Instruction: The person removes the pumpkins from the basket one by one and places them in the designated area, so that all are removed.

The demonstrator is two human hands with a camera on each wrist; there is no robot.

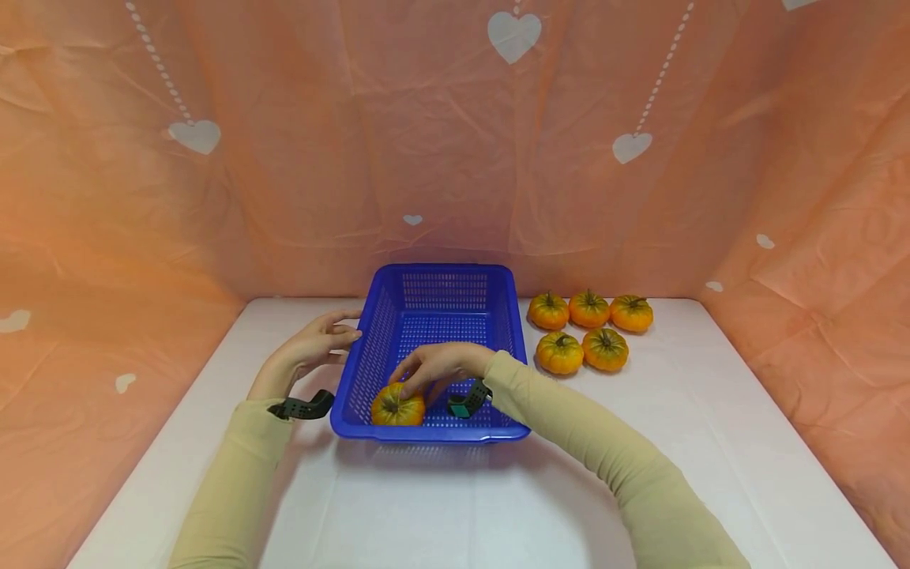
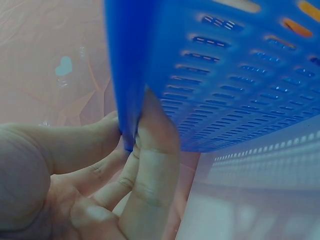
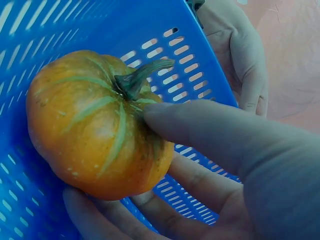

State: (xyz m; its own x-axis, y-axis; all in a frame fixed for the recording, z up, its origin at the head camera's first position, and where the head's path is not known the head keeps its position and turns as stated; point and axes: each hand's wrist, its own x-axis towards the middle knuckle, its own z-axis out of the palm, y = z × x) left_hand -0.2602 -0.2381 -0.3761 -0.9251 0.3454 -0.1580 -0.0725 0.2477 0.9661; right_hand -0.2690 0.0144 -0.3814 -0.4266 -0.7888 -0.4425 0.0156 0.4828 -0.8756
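Note:
A blue plastic basket (image 1: pixel 434 434) with slotted walls stands on the table. My left hand (image 1: pixel 316 346) pinches its left rim between thumb and fingers; the left wrist view shows the fingers (image 2: pixel 155 165) against the outer wall. Inside the basket, at its near left corner, is a small orange pumpkin (image 1: pixel 398 406) with a green stem. My right hand (image 1: pixel 444 365) reaches over the right side and holds this pumpkin. In the right wrist view the thumb lies on top of the pumpkin (image 3: pixel 95 130), with the fingers curled beneath it.
Several more small pumpkins (image 1: pixel 605 349) sit in two rows on the white table (image 1: pixel 441 514), right of the basket. Orange cloth (image 1: pixel 441 158) with white hearts hangs behind and at both sides. Each wrist wears a dark strap (image 1: pixel 306 407).

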